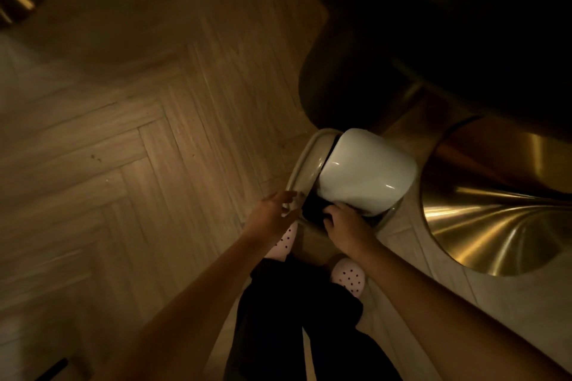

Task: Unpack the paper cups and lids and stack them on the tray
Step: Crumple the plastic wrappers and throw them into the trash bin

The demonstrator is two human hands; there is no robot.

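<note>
White lid (368,170): glossy and domed, tipped up and back over the mouth of a waste bin (305,158). The bin's pale rim curves out to the lid's left, and the opening below the lid is black.
Left hand (270,210): reaches to the bin's near-left rim with its fingers (286,196) stretched out and loose.
See-through scrap (294,206): a small, pale, blurred bit at the left fingertips, just over the rim. It is too blurred to name, and I cannot tell whether the fingers pinch it or only touch it.
Right hand (345,226): palm down at the bin's front edge, right under the raised lid. Its fingers (329,215) are curled and clenched over the rim into the black opening.
Cups, lids, tray: where they are cannot be told from this view.
Clogs: a pale pink pair with dark holes. The left clog (286,240) is against the bin's base, the right clog (349,278) just behind it.
Trousers (294,318): black, filling the bottom middle of the view.
Floor (123,133): wood laid in a herringbone pattern, dimly lit.
Brass base (495,226): a shiny flared metal foot, just to the right of the bin.
</note>
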